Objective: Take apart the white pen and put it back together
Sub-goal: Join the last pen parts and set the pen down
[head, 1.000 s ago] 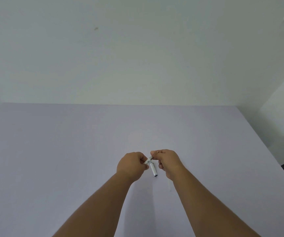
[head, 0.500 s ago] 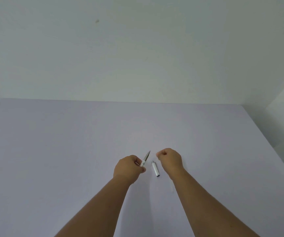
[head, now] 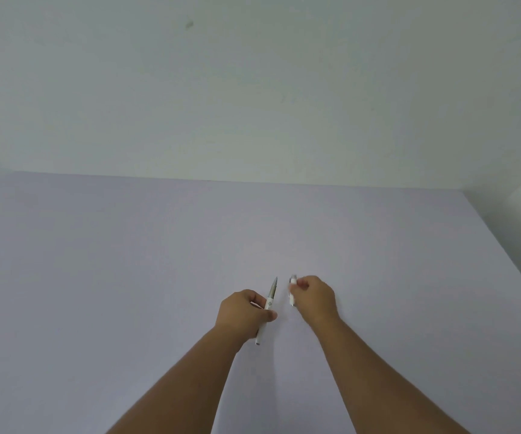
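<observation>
My left hand (head: 243,311) grips the white pen body (head: 268,303) around its middle, grey tip pointing up and away, back end sticking out below the fist. My right hand (head: 315,298) is closed on the white pen cap (head: 292,291), which shows at the fingertips and runs down along the hand. The cap is off the pen, a small gap to the right of the tip. Both hands are low over the pale lilac table (head: 127,277).
The table's far edge meets a plain white wall (head: 253,89). The table's right edge (head: 503,267) runs diagonally down the right side, with a drop beyond it.
The hands pulled apart and the cap lay on the table beside the pen. Now my right hand has picked the cap up, and the left has slid to hold the pen mid-body.
</observation>
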A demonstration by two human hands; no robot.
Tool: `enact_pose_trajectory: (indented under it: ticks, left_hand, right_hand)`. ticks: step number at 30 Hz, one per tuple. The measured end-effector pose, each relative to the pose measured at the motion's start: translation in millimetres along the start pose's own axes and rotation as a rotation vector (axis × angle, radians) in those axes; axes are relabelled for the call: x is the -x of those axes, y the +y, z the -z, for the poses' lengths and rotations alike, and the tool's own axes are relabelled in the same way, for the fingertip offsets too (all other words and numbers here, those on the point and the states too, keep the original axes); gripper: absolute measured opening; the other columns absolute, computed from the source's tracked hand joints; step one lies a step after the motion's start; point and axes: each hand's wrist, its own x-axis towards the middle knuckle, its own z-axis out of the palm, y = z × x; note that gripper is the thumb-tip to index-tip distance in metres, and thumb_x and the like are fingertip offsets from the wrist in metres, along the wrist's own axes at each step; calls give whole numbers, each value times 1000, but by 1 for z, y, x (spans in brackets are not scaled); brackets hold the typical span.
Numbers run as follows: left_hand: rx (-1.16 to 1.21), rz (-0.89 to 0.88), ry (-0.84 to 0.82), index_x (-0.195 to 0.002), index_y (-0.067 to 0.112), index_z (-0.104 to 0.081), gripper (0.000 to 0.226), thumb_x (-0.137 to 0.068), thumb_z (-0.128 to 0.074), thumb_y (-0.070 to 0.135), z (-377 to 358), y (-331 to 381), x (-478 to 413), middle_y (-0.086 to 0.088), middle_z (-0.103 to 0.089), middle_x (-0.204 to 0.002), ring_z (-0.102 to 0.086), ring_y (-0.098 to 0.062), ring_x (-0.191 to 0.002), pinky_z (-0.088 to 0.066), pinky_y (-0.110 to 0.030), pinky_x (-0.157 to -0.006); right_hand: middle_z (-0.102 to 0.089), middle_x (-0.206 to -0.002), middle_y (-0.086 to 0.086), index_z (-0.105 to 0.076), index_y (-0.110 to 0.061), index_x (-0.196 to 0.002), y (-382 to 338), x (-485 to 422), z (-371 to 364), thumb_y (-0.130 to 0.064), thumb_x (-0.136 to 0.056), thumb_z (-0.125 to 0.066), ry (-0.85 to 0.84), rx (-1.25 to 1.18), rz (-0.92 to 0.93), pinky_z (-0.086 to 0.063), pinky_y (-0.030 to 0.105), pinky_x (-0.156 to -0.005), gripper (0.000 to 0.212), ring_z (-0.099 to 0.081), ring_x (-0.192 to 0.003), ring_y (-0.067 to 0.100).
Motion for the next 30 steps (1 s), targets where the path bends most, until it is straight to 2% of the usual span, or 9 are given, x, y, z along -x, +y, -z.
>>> enact_pose_trajectory:
  ticks: [3,5,8,12,15,20,25,30]
  left_hand:
    - [-21,-7,-15,-74,16,-65,15,-69,-78,12,-2,4,2,-4,-66,-80,-64,-22,-71,-59,-37,-73]
    - [-30,-14,-26,-72,17,-64,15,-69,-78,11,-4,6,4,-5,-66,-82,-64,-23,-73,-59,-38,-73]
    - [-35,-24,-39,-72,17,-64,16,-70,-78,12,-7,8,5,-4,-66,-81,-64,-22,-73,-59,-37,-73]
    - [-21,-32,-47,-75,15,-64,14,-71,-77,13,-9,10,6,-4,-65,-76,-63,-22,-70,-59,-37,-73]
    - [-6,-25,-52,-80,11,-65,14,-72,-77,12,-9,11,7,-5,-65,-76,-62,-22,-68,-58,-34,-67]
    - [64,0,-102,-79,9,-65,13,-73,-76,7,-11,6,7,-3,-64,-71,-60,-17,-62,-52,-26,-55]
    - [71,16,-127,-79,9,-66,11,-73,-76,8,-12,0,5,-2,-63,-69,-60,-16,-59,-51,-23,-52]
    - [84,49,-125,-82,10,-68,12,-73,-77,10,-16,-7,1,-2,-63,-69,-61,-15,-59,-52,-23,-52]
  right_hand:
    - [-71,-84,4,-65,-12,-94,-19,-2,14,-26,-89,-57,1,-472,-75,-57,32,-76,17,-67,-69,12]
    - [-72,-84,3,-66,-10,-95,-27,-3,21,-19,-89,-58,-34,-579,-76,-55,27,-69,14,-68,-70,10]
    - [-72,-77,1,-67,-13,-85,-33,3,27,-17,-89,-58,-121,-535,-30,-49,23,-61,11,-67,-66,8]
    - [-72,-76,1,-67,-16,-76,-31,15,28,-19,-88,-60,-216,-439,5,-48,24,-63,14,-65,-68,11]
    - [-70,-73,0,-67,-16,-72,-26,22,25,-18,-88,-60,-251,-428,11,-49,24,-63,17,-63,-65,11]
    - [-69,-72,1,-67,-16,-70,-18,25,24,-17,-90,-57,-301,-423,22,-50,26,-66,23,-62,-66,12]
    - [-70,-78,5,-68,-15,-73,-9,24,21,-16,-92,-54,-330,-432,8,-50,27,-69,24,-62,-70,15]
    - [-70,-76,2,-69,-16,-74,-2,21,16,-20,-90,-57,-322,-404,-14,-51,27,-69,20,-63,-69,14]
